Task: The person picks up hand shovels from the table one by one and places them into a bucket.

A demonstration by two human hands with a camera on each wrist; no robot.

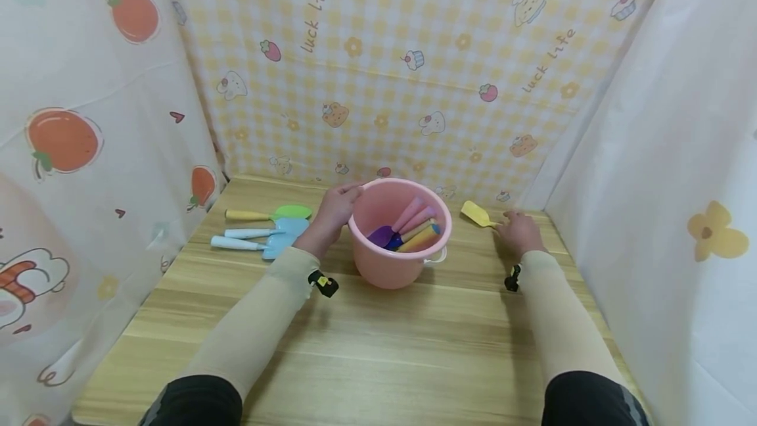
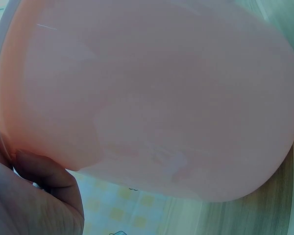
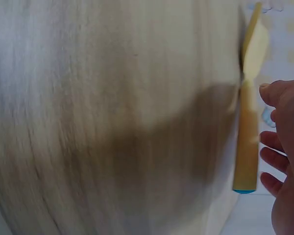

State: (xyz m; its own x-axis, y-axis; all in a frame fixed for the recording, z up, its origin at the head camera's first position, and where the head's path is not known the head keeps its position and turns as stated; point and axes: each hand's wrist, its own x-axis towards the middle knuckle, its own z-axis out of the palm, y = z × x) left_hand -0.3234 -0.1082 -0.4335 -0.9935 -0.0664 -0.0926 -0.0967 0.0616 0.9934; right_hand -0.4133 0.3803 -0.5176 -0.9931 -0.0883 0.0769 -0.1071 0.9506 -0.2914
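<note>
Left hand [image 1: 336, 211] pinches the pink bucket [image 1: 387, 271]; right hand [image 1: 522, 232], grip loose and empty, is just beside the yellow shovel [image 1: 476, 214]: likely the reach, calling for closing round its handle [image 3: 247, 142].

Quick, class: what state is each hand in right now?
Left hand: closed, holding the pink bucket at its rim.
Right hand: open, close to the yellow trowel, holding nothing.

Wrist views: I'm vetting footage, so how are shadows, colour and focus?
Right wrist view: a broad, soft-edged shadow crosses the table beside the shovel, its wood grain looking soft; left wrist view: a muted, cool cast, faint sheen on the bucket.
</note>
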